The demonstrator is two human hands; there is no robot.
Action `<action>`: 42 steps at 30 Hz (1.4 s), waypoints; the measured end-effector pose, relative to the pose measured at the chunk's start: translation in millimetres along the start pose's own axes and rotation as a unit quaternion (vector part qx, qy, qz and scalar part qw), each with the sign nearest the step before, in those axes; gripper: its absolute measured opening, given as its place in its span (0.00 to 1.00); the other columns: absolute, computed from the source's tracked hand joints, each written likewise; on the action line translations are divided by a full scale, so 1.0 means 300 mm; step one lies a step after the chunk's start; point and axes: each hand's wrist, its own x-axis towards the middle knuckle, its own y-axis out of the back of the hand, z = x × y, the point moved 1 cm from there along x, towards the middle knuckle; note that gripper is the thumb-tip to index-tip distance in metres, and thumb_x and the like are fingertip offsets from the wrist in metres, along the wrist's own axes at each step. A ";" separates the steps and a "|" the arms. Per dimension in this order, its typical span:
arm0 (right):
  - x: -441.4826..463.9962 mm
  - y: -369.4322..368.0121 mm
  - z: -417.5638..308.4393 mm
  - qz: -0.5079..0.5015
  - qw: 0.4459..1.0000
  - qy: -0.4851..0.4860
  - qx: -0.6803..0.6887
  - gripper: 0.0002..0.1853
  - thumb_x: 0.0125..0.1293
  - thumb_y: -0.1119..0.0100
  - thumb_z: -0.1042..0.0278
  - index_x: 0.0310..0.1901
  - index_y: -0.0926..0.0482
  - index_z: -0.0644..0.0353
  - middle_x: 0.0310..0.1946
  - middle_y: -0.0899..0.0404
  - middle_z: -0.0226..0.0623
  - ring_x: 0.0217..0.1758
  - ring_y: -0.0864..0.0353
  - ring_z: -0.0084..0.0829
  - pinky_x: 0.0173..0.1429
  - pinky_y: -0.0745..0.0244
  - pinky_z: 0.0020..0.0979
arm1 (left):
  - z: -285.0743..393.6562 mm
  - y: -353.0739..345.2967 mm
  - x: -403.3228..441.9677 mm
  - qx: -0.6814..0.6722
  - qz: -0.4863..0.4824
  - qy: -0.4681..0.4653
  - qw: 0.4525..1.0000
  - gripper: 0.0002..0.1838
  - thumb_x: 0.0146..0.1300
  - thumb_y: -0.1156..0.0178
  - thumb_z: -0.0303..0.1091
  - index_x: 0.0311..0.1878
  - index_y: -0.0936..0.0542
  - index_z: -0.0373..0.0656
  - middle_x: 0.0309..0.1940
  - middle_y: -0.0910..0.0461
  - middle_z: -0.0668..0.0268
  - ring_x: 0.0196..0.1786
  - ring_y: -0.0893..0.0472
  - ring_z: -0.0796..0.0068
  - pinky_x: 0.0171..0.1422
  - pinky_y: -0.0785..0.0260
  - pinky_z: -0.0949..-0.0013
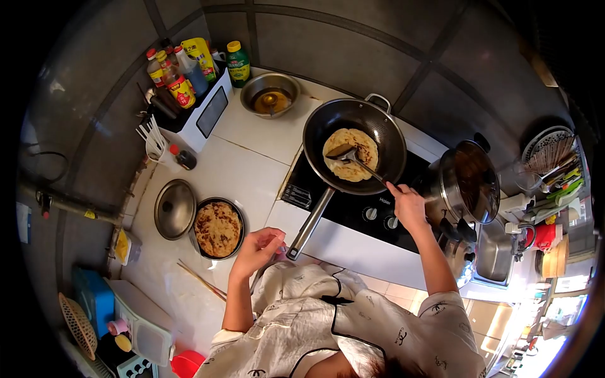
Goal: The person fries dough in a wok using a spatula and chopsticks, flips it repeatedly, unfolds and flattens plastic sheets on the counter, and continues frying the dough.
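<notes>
My right hand (pixel 408 205) is closed around the handle of a metal spatula (pixel 370 171). The spatula's head rests on a browned flatbread (pixel 354 173) inside the dark wok (pixel 391 135), which sits on the stove. My left hand (pixel 257 251) has its fingers curled in, just left of the wok's long handle (pixel 312 223) and apart from it. Whether anything is between those fingers is hidden. To the left, a round dark pan (pixel 238 211) holds another browned flatbread (pixel 217 228), with a metal lid (pixel 171 211) beside it.
A metal bowl of yellowish liquid (pixel 292 85) stands behind, near a rack of sauce bottles (pixel 178 88). Chopsticks (pixel 205 281) lie on the counter (pixel 242 165). On the stove's right is a large lidded pot (pixel 449 179), with the sink (pixel 495 255) beyond.
</notes>
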 end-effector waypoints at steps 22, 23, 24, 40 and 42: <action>-0.083 0.086 0.077 -0.032 0.989 -0.144 0.024 0.26 0.47 0.45 0.78 0.52 0.23 0.48 0.34 0.23 0.41 0.35 0.22 0.44 0.40 0.26 0.41 | -0.026 0.019 -0.012 -0.016 0.008 0.000 1.000 0.11 0.62 0.43 0.34 0.39 0.22 0.34 0.28 0.21 0.67 0.31 0.24 0.82 0.38 0.30 0.78; -0.093 0.111 0.060 -0.029 0.988 -0.147 0.024 0.26 0.48 0.45 0.78 0.52 0.23 0.48 0.34 0.23 0.41 0.34 0.22 0.44 0.39 0.26 0.41 | -0.027 0.021 -0.012 -0.019 0.008 0.000 1.000 0.11 0.62 0.43 0.34 0.39 0.22 0.34 0.28 0.21 0.67 0.31 0.24 0.82 0.38 0.30 0.78; -0.102 0.121 0.044 -0.025 0.988 -0.151 0.024 0.25 0.48 0.45 0.77 0.52 0.24 0.49 0.34 0.24 0.41 0.34 0.22 0.44 0.39 0.26 0.40 | -0.028 0.021 -0.012 -0.014 0.008 0.001 1.000 0.11 0.62 0.43 0.34 0.39 0.22 0.34 0.28 0.21 0.67 0.31 0.24 0.82 0.38 0.30 0.78; 0.000 0.020 -0.036 0.021 0.992 -0.102 0.074 0.23 0.49 0.46 0.78 0.50 0.22 0.50 0.33 0.23 0.40 0.32 0.22 0.43 0.38 0.26 0.39 | -0.024 0.034 -0.014 0.009 0.020 -0.002 1.000 0.12 0.63 0.43 0.35 0.40 0.22 0.34 0.29 0.20 0.66 0.32 0.23 0.81 0.38 0.29 0.77; 0.005 0.079 -0.038 0.012 0.987 -0.117 0.106 0.23 0.49 0.46 0.77 0.49 0.22 0.49 0.32 0.23 0.40 0.33 0.22 0.43 0.39 0.26 0.39 | -0.025 0.050 -0.021 0.003 0.035 -0.004 0.999 0.12 0.63 0.43 0.35 0.40 0.22 0.34 0.29 0.20 0.66 0.32 0.23 0.81 0.37 0.29 0.77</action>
